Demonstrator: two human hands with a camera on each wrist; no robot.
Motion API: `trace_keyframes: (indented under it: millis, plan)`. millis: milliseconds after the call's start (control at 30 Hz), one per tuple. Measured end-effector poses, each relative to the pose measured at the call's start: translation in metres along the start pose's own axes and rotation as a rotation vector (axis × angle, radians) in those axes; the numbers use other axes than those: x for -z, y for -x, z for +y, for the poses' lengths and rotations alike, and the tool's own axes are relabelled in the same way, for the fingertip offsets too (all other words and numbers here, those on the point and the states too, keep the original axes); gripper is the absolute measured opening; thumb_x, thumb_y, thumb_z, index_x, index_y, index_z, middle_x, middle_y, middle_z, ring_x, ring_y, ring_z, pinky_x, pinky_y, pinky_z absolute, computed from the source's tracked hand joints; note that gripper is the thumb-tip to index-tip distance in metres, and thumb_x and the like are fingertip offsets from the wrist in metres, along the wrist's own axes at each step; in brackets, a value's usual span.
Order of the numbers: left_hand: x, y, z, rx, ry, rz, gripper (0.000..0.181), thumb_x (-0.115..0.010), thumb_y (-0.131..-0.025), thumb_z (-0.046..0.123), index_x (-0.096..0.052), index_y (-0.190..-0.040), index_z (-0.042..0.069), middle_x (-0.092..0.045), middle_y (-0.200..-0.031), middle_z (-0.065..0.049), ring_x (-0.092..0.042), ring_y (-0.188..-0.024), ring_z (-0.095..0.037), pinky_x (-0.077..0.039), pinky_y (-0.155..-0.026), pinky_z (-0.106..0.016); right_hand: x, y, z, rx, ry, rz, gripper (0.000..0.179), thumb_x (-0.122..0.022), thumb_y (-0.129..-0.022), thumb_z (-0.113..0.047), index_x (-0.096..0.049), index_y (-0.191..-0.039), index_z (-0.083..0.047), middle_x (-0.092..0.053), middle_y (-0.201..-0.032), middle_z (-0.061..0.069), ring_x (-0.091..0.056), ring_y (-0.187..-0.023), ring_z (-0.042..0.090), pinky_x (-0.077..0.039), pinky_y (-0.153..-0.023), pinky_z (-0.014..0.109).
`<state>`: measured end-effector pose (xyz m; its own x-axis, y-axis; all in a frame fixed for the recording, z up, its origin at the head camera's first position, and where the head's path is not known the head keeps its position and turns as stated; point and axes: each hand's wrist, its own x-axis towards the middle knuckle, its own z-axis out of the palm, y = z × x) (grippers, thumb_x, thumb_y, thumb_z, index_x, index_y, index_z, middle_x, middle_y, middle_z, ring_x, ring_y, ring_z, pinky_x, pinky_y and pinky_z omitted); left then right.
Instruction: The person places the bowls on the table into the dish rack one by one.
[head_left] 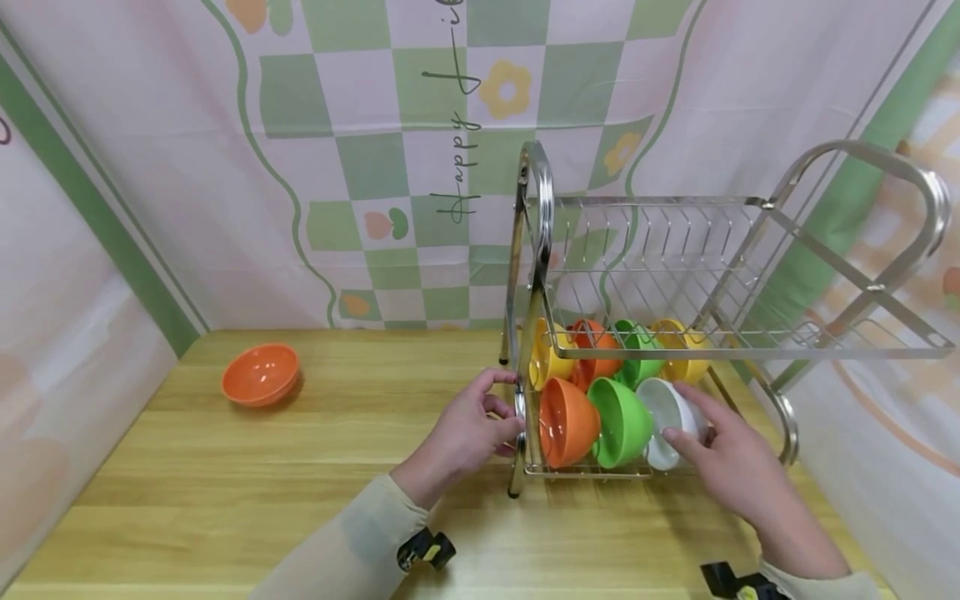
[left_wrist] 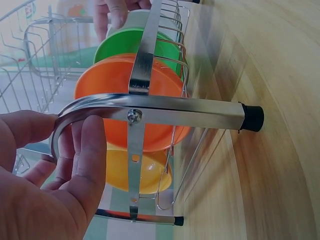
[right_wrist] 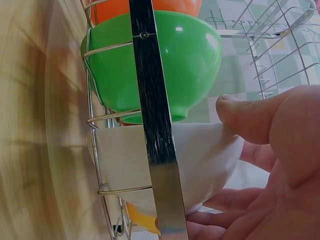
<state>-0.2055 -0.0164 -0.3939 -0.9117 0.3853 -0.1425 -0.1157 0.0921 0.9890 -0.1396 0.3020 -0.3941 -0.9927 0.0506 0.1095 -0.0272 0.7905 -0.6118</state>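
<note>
A metal two-tier dish rack (head_left: 542,242) stands on the table's right side. My left hand (head_left: 472,425) grips its left side post, thumb and fingers curled round the bent metal tube (left_wrist: 80,107). On the lower tier, my right hand (head_left: 738,467) holds a white bowl (head_left: 662,423) by its right side, the thumb at the rim. The bowl stands on edge, its opening facing left. Beside it in the front row are a green bowl (head_left: 622,423) and an orange bowl (head_left: 572,423), also on edge. The right wrist view shows the white bowl (right_wrist: 120,160) behind a metal bar.
Behind the front row stand yellow (head_left: 553,354), orange (head_left: 596,354), green (head_left: 639,354) and another yellow bowl (head_left: 686,350). The wire upper tier (head_left: 660,250) overhangs them. A shallow orange bowl (head_left: 261,375) sits at the left of the wooden table (head_left: 375,392). A patterned curtain (head_left: 360,167) hangs behind.
</note>
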Motion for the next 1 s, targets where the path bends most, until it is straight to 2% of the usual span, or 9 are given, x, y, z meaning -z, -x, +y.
trace_keyframes:
  millis: [433, 733, 867, 1000]
  plan:
    - [0.0012, 0.0000, -0.0018, -0.004, 0.014, -0.011, 0.054, -0.070, -0.090, -0.002, -0.054, -0.133, 0.026, -0.060, -0.095, -0.013, -0.065, -0.075, -0.028, -0.061, -0.068, -0.044, 0.0005, -0.0019, -0.0024, 0.014, -0.004, -0.034, 0.073, -0.065, -0.098, -0.030, -0.027, -0.156, -0.007, -0.052, -0.121, 0.042, -0.066, -0.086, 0.036, -0.058, -0.058, 0.038]
    - [0.0009, 0.0006, -0.0016, -0.008, 0.003, -0.012, 0.053, -0.069, -0.091, -0.002, -0.053, -0.133, 0.026, -0.060, -0.095, -0.012, -0.065, -0.075, -0.029, -0.061, -0.068, -0.042, -0.0005, -0.0022, -0.0031, 0.035, -0.013, -0.029, 0.071, -0.067, -0.097, -0.026, -0.030, -0.154, -0.004, -0.053, -0.119, 0.040, -0.066, -0.087, 0.036, -0.058, -0.059, 0.037]
    - [0.0007, 0.0007, -0.0012, -0.005, 0.002, -0.010, 0.053, -0.069, -0.091, -0.003, -0.053, -0.133, 0.026, -0.061, -0.095, -0.012, -0.065, -0.074, -0.028, -0.061, -0.067, -0.043, -0.0009, -0.0022, -0.0026, 0.034, -0.031, -0.029, 0.076, -0.068, -0.096, -0.028, -0.026, -0.156, -0.005, -0.049, -0.126, 0.041, -0.063, -0.094, 0.046, -0.060, -0.061, 0.040]
    - [0.0005, 0.0011, -0.0012, -0.002, -0.001, -0.009, 0.054, -0.069, -0.091, -0.002, -0.053, -0.134, 0.026, -0.061, -0.095, -0.012, -0.065, -0.073, -0.028, -0.061, -0.068, -0.044, 0.0006, -0.0009, -0.0036, 0.029, -0.019, -0.022, 0.089, -0.068, -0.095, -0.037, -0.013, -0.161, -0.011, -0.030, -0.146, 0.040, -0.051, -0.110, 0.061, -0.058, -0.072, 0.057]
